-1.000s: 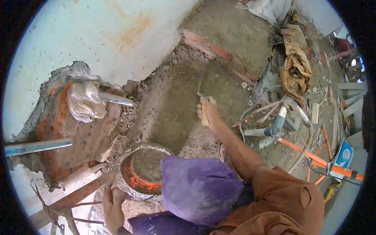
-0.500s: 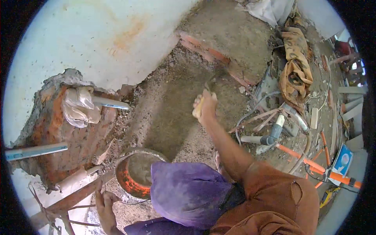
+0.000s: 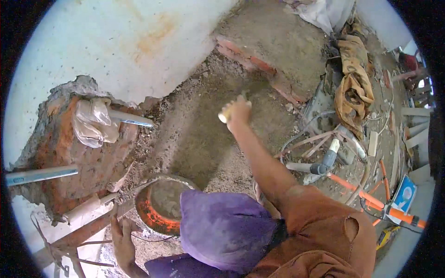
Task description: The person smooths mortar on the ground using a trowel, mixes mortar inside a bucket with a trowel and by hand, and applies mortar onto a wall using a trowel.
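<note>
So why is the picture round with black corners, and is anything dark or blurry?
In the head view, the fisheye lens makes that round shape; in the head view, the white wall looks bright while a shadow darkens the ground; also there, the right hand looks slightly blurry.

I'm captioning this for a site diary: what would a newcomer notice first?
A purple-clad knee stands out at lower centre, with an orange-streaked bucket just left of it. Just above centre, the right hand grips a pale handle. At left, a white wall is broken open to brick.
</note>
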`<state>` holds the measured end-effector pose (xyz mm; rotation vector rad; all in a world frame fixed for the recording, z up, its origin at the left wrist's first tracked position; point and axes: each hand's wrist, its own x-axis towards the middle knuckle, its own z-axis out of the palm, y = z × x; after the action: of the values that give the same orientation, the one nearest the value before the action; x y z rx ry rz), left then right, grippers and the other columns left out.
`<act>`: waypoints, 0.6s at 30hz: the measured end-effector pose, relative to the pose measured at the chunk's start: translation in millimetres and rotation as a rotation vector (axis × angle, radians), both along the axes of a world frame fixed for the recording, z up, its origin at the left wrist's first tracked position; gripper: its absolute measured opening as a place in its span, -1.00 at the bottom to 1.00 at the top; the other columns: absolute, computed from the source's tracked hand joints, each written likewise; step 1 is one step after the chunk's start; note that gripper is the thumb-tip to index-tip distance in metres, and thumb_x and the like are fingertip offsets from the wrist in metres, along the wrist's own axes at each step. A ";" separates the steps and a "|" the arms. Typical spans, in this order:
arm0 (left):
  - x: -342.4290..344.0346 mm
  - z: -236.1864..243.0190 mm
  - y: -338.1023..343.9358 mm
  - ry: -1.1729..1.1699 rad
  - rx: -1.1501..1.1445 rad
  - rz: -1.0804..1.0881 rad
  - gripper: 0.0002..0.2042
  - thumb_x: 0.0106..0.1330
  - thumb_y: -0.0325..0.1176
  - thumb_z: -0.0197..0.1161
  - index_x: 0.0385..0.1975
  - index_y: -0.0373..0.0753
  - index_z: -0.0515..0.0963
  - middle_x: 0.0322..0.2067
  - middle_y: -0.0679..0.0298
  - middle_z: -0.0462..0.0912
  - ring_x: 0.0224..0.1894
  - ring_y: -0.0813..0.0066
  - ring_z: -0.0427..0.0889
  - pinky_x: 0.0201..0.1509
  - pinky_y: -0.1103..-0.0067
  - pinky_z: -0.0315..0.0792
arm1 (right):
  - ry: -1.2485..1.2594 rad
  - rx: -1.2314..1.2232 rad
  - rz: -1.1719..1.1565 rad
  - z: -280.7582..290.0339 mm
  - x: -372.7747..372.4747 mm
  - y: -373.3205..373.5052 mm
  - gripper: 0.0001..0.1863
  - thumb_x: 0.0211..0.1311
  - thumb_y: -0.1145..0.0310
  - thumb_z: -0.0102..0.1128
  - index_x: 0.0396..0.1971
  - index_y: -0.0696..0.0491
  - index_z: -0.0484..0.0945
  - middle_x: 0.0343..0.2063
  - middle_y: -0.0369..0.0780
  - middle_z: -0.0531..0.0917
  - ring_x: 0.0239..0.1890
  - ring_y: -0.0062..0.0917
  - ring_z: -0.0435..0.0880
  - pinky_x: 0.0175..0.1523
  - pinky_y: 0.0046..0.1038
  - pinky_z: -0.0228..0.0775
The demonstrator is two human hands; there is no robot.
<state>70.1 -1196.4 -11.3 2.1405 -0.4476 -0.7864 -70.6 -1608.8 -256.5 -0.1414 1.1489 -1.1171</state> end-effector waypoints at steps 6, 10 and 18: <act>4.6 -2.6 8.8 0.003 0.026 -0.014 -0.43 0.56 -0.27 0.01 0.49 -0.25 0.06 -0.49 0.32 0.49 -0.37 0.55 0.49 -0.14 0.60 0.39 | 0.017 0.020 0.364 32.0 55.3 6.8 -0.74 0.40 0.17 0.05 -0.28 0.03 0.27 -0.58 -0.27 0.38 -0.66 -0.50 0.39 -0.58 -0.37 0.31; 1.2 -1.1 -3.1 -0.028 0.034 -0.043 -0.44 0.56 -0.28 0.00 0.49 -0.23 0.06 -0.50 0.33 0.48 -0.38 0.58 0.46 -0.13 0.62 0.37 | 0.143 -0.086 0.693 2.1 -4.0 -17.6 -0.73 0.36 0.11 0.07 -0.25 -0.02 0.31 -0.67 -0.23 0.43 -0.72 -0.37 0.43 -0.62 -0.22 0.31; 4.7 2.0 -6.1 -0.050 0.086 -0.089 -0.46 0.56 -0.25 -0.02 0.47 -0.26 0.10 -0.53 0.34 0.46 -0.39 0.58 0.41 -0.13 0.63 0.30 | 1.671 -0.861 0.700 10.3 -52.5 -53.6 -0.64 0.24 0.29 0.13 0.01 0.09 0.42 -0.31 0.05 0.68 -0.25 -0.02 0.72 -0.16 -0.07 0.55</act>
<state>74.8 -1202.5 -9.3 2.2364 -0.5472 -0.8165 -123.2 -1662.4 -246.2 -2.2810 1.6339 -0.5978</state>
